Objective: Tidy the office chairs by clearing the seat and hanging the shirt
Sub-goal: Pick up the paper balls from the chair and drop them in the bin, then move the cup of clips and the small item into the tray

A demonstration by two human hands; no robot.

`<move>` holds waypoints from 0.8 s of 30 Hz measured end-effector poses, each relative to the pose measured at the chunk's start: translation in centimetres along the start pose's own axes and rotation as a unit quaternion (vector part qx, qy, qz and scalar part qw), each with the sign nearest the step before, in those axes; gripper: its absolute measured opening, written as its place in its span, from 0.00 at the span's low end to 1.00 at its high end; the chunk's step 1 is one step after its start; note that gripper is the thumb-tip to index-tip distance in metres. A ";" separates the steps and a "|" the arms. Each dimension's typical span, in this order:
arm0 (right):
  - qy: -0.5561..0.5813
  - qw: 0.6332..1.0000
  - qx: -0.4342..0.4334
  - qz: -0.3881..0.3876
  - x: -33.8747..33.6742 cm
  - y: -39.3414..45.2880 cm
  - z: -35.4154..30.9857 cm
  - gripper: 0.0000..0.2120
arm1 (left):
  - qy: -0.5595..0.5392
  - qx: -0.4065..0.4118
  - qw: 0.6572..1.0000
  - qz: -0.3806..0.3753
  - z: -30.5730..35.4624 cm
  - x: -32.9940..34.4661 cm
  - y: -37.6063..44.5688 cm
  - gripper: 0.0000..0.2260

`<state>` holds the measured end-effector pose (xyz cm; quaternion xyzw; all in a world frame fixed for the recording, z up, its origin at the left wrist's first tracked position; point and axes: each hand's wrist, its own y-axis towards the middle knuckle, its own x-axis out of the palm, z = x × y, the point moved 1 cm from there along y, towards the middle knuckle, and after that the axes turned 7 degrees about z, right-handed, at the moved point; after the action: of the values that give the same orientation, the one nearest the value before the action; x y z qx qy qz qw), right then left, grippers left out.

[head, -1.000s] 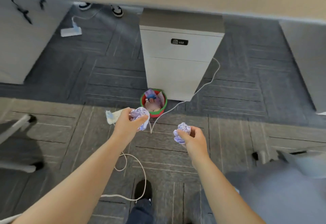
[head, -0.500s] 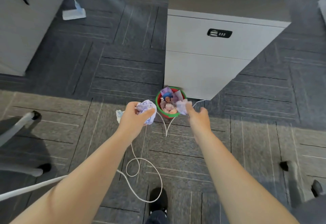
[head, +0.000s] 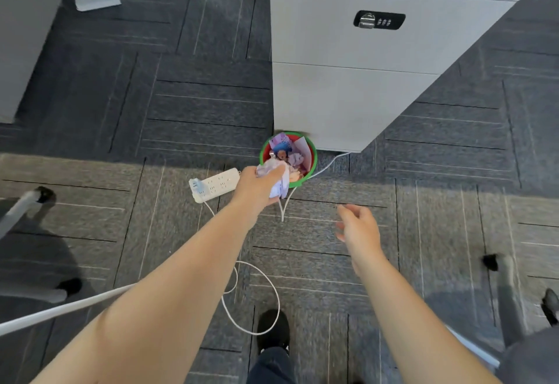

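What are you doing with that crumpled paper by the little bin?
A person is throwing rubbish away. The left hand grips a crumpled wad of paper right at the edge of the small red and green bin, which already holds other scraps. The right hand is open and empty, off to the side above the carpet. A white power strip lies on the floor beside the bin, in front of a white drawer cabinet.

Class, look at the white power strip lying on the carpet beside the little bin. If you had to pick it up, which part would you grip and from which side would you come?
Grip the power strip across its long side edges near the middle, coming from above. It lies flat, sockets up, so its narrow width probably suits a pinch. Avoid the end by the left hand, where the cord seems to leave.
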<state>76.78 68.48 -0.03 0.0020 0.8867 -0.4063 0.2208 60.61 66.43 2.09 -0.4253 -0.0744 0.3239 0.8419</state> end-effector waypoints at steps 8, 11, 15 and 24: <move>0.001 1.000 -0.015 0.001 -0.9 -0.2 -0.2 0.09 | -0.093 -0.024 0.994 0.048 2.6 0.3 -0.2 0.06; 0.008 1.000 -0.021 -0.008 -1.5 -1.2 -0.4 0.11 | -0.004 -0.011 0.999 0.053 1.4 -0.2 -1.7 0.09; 0.042 0.998 -0.041 -0.010 -4.3 -3.3 -2.2 0.04 | 0.074 0.066 0.995 0.015 1.4 1.1 -5.4 0.05; 0.135 0.983 -0.096 0.079 -19.0 -8.9 -3.9 0.06 | 0.158 0.177 0.965 -0.110 4.7 10.1 -16.7 0.07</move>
<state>90.75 68.70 16.08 0.1061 0.9402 -0.2968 0.1294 74.63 68.57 16.29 -0.3045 0.0718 0.1659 0.9352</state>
